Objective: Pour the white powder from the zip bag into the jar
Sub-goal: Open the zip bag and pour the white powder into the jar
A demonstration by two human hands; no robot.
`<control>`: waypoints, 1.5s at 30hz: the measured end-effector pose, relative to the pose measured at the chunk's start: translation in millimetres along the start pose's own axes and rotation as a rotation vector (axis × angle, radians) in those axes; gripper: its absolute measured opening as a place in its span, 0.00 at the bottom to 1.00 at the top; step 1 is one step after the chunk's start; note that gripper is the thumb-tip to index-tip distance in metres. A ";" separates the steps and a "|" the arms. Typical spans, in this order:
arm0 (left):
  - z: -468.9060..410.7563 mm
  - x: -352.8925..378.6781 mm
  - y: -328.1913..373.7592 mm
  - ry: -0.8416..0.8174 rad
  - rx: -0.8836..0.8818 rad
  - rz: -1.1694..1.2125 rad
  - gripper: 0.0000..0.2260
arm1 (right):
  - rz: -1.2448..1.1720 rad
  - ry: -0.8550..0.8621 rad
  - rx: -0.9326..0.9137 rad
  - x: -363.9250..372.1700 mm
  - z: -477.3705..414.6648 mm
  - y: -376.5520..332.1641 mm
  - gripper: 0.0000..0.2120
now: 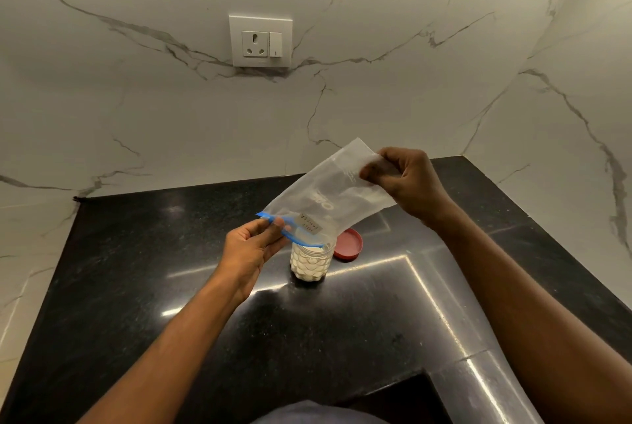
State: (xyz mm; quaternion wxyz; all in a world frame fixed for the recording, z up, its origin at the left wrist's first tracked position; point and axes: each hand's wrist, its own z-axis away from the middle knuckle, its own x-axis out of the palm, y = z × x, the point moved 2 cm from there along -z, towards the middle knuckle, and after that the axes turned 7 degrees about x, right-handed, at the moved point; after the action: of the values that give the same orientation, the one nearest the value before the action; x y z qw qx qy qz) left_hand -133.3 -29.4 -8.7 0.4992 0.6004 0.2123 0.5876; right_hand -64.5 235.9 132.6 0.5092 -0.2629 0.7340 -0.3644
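Nearest, left hand (pixel 254 245) pinching the blue zip edge of the zip bag (pixel 328 194), mouth tipped over the open jar (pixel 312 261), already full of white powder. Farther, right hand (pixel 407 180) clamped on the raised bottom corner. Likely limp, light, slippery film; best gripped at both ends. Beyond, red lid (pixel 349 245) on the countertop (pixel 136 269).

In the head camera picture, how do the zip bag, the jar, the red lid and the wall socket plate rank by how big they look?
Largest to smallest, as they look:
1. zip bag
2. wall socket plate
3. jar
4. red lid, partly hidden behind the jar and bag

The plate is farther away, so its true rank is unsure.
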 end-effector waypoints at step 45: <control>4.4 41.3 47.2 -0.219 0.595 -0.404 0.06 | 0.813 -0.214 -0.609 54.6 1.4 -108.7 0.19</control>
State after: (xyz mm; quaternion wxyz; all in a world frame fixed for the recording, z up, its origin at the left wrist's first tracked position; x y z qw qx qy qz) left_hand -135.8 -15.7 52.6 0.4287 0.7244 0.4332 0.3220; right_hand -80.3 129.3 189.2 0.5823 -0.1285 0.7935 0.1219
